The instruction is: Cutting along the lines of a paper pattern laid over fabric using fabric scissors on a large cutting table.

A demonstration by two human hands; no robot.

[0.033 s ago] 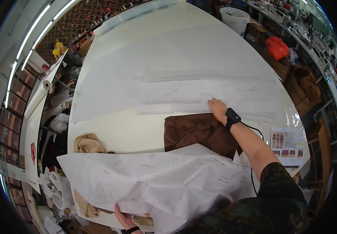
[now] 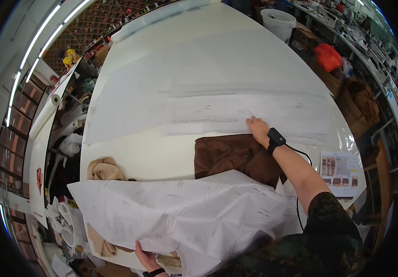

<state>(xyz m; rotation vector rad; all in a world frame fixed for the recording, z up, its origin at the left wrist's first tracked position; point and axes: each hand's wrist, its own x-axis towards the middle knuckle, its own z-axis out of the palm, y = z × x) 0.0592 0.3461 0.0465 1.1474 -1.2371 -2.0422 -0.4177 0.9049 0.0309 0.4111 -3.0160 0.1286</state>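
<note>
A person is leaning over a big white counter (image 2: 153, 157). The right hand (image 2: 257, 130) is reaching far out and lying flat, palm down. Its fingers (image 2: 250, 122) are spread a little and are pressing on the near edge of a long thin sheet of paper (image 2: 236, 113) with faint lines on it. This sheet is lying flat across the middle of the counter. Just below that hand, a dark brown cloth (image 2: 231, 157) is lying bunched up on the counter, touching the wrist. A black band (image 2: 275, 138) is sitting on that wrist, and a thin black cord is hanging from it.

The left hand (image 2: 146, 258) is down at the near edge of the counter. Its fingers are curling around the bottom edge of a large, crinkly white paper pattern (image 2: 185, 212) and pinching it. This paper is covering the near part of the counter and part of the brown cloth.

A tan cloth (image 2: 104, 168) is lying to the left, just beside the big paper. A small printed card (image 2: 339, 168) is lying on the right. A white bucket (image 2: 279, 21) is standing beyond the far end.
</note>
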